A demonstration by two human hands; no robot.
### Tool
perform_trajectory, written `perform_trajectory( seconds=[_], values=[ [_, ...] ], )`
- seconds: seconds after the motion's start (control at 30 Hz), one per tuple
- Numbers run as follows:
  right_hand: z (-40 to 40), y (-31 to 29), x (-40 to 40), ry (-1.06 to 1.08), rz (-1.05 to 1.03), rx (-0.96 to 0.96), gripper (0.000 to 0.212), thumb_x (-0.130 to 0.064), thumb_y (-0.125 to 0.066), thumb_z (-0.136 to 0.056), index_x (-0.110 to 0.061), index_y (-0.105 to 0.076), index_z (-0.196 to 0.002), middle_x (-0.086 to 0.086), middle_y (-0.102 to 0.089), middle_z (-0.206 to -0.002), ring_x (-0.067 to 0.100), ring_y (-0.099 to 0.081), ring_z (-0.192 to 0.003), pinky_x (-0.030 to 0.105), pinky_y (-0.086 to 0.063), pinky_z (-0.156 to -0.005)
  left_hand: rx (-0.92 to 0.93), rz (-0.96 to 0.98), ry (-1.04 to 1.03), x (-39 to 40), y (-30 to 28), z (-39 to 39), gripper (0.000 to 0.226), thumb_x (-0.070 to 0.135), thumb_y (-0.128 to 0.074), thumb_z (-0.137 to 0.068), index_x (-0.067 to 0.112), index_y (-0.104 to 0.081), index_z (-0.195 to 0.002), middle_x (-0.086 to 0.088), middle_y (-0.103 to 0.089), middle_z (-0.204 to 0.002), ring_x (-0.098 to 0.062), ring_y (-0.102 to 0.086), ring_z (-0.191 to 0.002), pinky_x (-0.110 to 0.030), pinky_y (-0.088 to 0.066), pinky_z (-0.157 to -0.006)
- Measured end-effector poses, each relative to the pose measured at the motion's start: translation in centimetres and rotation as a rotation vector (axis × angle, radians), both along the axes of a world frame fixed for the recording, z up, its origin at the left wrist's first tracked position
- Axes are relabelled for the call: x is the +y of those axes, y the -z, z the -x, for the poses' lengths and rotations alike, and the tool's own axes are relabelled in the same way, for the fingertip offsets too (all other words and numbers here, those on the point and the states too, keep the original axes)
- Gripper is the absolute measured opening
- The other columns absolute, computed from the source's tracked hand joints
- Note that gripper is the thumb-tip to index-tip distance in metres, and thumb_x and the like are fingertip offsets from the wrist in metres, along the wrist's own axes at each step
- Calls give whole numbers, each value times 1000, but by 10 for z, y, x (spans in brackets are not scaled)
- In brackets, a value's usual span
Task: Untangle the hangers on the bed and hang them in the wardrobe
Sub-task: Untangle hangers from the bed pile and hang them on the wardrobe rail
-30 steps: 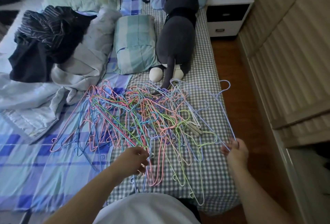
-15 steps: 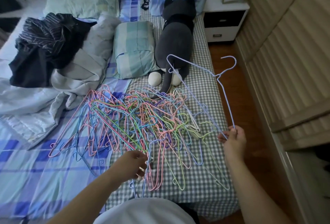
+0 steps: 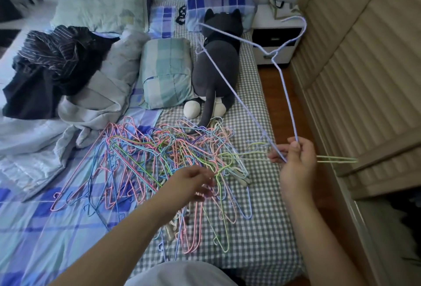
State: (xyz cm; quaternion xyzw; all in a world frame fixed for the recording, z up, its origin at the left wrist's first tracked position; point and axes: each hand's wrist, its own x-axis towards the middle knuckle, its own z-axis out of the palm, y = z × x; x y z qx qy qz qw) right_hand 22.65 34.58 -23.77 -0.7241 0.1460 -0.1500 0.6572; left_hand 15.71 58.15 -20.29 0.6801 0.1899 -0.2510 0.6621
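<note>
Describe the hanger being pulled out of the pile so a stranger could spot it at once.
Start at the bed, where a tangle of coloured hangers lies on the checked sheet. Look to its right edge, where the right hand pinches one corner of a lilac hanger. It alone is lifted clear of the pile, its hook up near the nightstand.

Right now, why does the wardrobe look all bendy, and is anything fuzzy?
In the head view the wide lens bows the beige slatted wardrobe door. The far left corner is smeared. The thin lilac wire hanger in the right hand stays fairly sharp; the left hand looks slightly soft.
</note>
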Motion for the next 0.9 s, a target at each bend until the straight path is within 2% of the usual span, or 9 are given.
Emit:
perform_trajectory(
  seconds=[0.07, 0.17, 0.27, 0.37, 0.47, 0.57, 0.67, 0.77, 0.9],
  values=[
    [6, -21, 13, -33, 0, -16, 21, -17, -32, -109, -23, -50, -103, 14, -67, -84, 20, -67, -61, 28, -55, -59, -60, 66, -3, -20, -17, -16, 24, 25, -61, -98, 17, -65, -121, -8, -70, -113, -21, -70, -97, -42, -58, -89],
    [26, -44, 42, -126, 46, 4, 20, -22, -36, -108, -33, -50, -101, 0, -69, -89, 21, -71, -76, 30, -58, -69, -50, 263, -60, -47, -32, -41, 61, 44, -71, -88, 34, -44, -142, 6, -57, -136, -19, -64, -113, -50, -56, -92],
    [54, -47, 73, -252, 118, 24, 15, -17, -42, -106, -27, -54, -107, -7, -69, -94, 3, -68, -82, 15, -51, -68, 17, 435, -151, -60, -38, -55, 73, 43, -77, -83, 29, -38, -143, -4, -62, -123, -18, -71, -86, -39, -59, -72],
    [69, -40, 86, -393, 286, 34, 22, -15, -46, -104, -22, -52, -124, -8, -67, -109, 2, -64, -95, 21, -50, -76, 14, 420, -267, -54, -32, -56, 61, 18, -78, -84, 17, -40, -132, -8, -64, -89, -18, -63, -65, -32, -52, -61],
    [66, -40, 85, -681, 439, 126, 31, -23, -49, -103, -29, -49, -133, -7, -64, -117, 5, -58, -97, 27, -45, -80, -61, 279, -336, -40, -21, -52, 51, -2, -65, -84, 14, -43, -127, -5, -54, -87, -14, -55, -63, -29, -48, -52],
    [60, -35, 80, -736, 612, 125, 34, -30, -54, -101, -27, -53, -135, -8, -55, -132, 10, -48, -121, 30, -40, -101, -169, 147, -374, -18, -14, -48, 53, 5, -62, -76, 17, -46, -125, -4, -48, -91, -13, -52, -71, -30, -47, -55],
    [57, -23, 73, -694, 955, 275, 60, -37, -58, -98, -25, -33, -151, -2, -27, -157, 20, -21, -145, 42, -31, -117, -162, 258, -418, -3, -8, -39, 30, 4, -59, -81, 16, -51, -107, -5, -53, -79, -18, -56, -68, -30, -47, -56],
    [63, -17, 70, -648, 1086, 358, 67, -21, -59, -96, -23, -26, -155, 0, -28, -157, 23, -24, -141, 39, -37, -110, -106, 379, -458, 1, -1, -28, 31, 3, -57, -83, 16, -53, -111, -4, -59, -81, -23, -61, -70, -29, -51, -53],
    [66, -16, 68, -621, 1103, 410, 38, -4, -50, -95, -17, -57, -131, 1, -63, -116, 24, -54, -110, 35, -47, -83, -58, 394, -473, 0, 9, -18, 56, -8, -49, -76, 15, -53, -126, -6, -58, -97, -25, -58, -83, -36, -50, -69]
  ],
)
